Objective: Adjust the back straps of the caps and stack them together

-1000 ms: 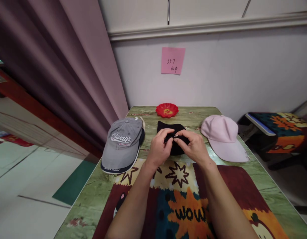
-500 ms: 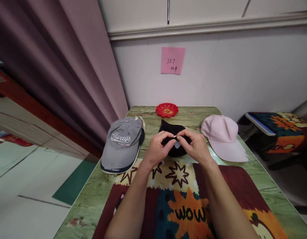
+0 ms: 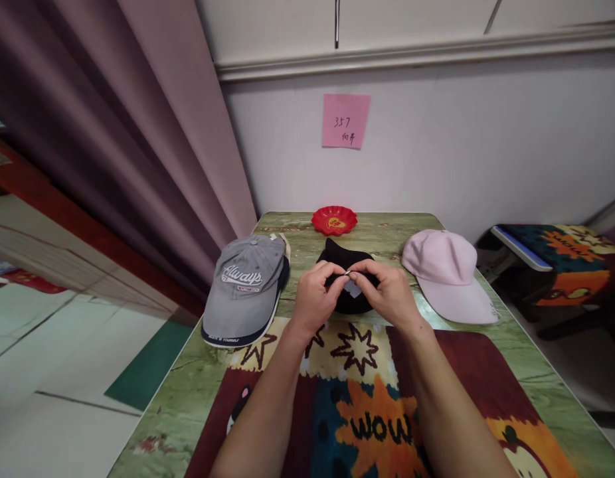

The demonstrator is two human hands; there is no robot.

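Observation:
A black cap (image 3: 351, 305) rests on the table in front of me, its inside partly showing with a pale label (image 3: 352, 290). My left hand (image 3: 315, 291) is closed in a pinch at the back edge of the cap. Facing it, my right hand (image 3: 384, 289) pinches the same edge, fingertips almost touching the left ones. Between them shows a small shiny metal piece (image 3: 347, 272), maybe a strap buckle; its details are too small to make out. The fingers hide much of the cap's sides.
Grey caps (image 3: 248, 279) lie stacked on the left, and a pale pink cap (image 3: 444, 275) on the right. Behind is a red scalloped dish (image 3: 334, 220). A patterned mat (image 3: 439, 392) covers the near part of the green table (image 3: 161, 405). A wall with a pink note (image 3: 346, 121) stands behind.
Both pinching hands have shifted slightly left, and their fingertips have come closer together at the metal piece. The black cap has tilted a little; the other things have stayed put.

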